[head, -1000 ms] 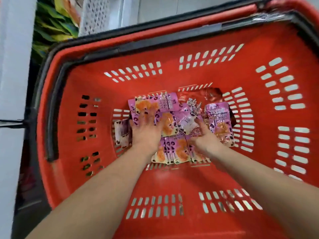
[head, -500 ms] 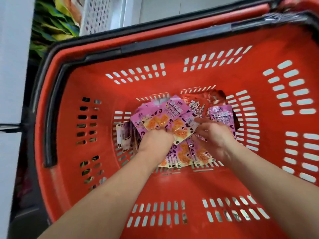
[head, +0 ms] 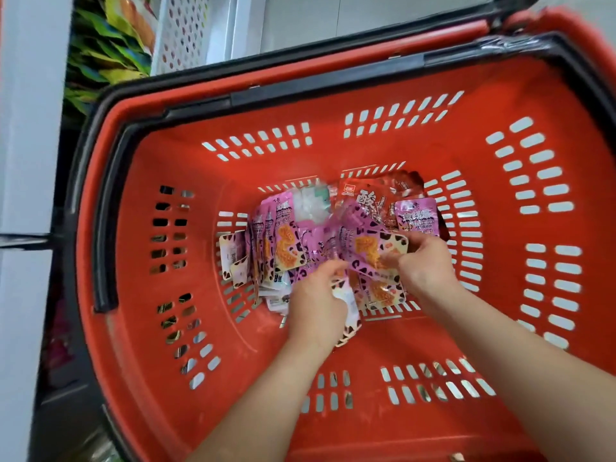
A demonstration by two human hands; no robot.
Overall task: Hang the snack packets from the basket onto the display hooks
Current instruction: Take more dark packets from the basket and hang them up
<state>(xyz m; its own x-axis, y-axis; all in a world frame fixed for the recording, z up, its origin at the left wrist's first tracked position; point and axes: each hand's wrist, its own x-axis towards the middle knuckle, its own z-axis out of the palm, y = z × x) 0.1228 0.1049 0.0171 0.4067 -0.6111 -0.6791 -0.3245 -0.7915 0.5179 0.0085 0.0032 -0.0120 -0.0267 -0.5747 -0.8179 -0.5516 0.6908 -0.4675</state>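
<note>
- Head view looks down into the red basket [head: 333,428], where the pink snack packets [head: 286,248] lie heaped on its floor, some standing on edge toward the left.
- Left hand [head: 316,295] is curled, pinching packets at the near edge of the heap; right hand [head: 423,261] is closed on a pink packet [head: 370,248] tilted up off the pile.
- Risk: the packets look slick and overlap, so a loose pinch would likely drop some back or drag neighbours along.
- Risk: gathered crooked, their hang holes may not line up for a hook.
- A darker red packet [head: 366,201] lies under the far side and could get mixed in.
- Room: high slotted walls ring the heap, so the clear way out is straight up. No display hooks are in view.
</note>
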